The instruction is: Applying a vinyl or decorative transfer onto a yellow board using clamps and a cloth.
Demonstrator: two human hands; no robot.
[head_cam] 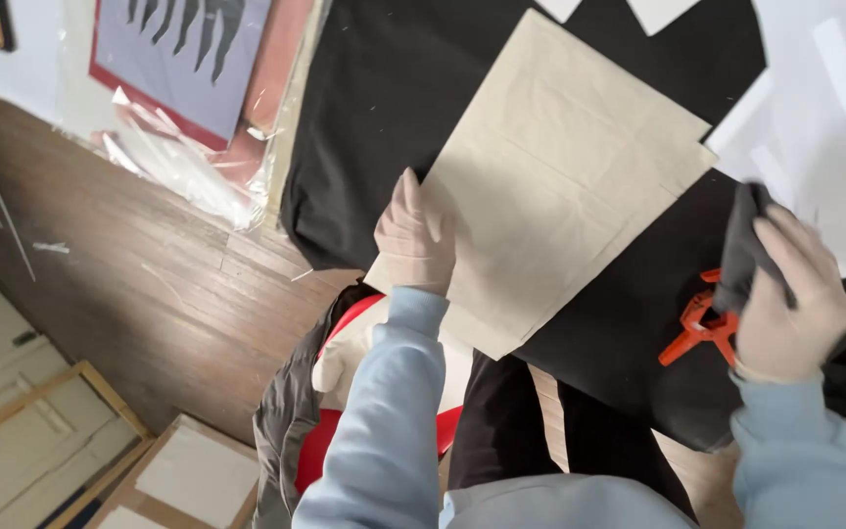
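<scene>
Left hand, gloved, lies flat with fingers spread on the near corner of a tan paper sheet, gripping nothing. The sheet lies on black fabric covering the counter. Right hand, gloved, is closed around a dark cloth wad, just above an orange spring clamp on the fabric. White paper sheets lie far right. Upper left, a clear plastic-wrapped flat package with a grey panel, red border and black shapes leans above the wood floor.
</scene>
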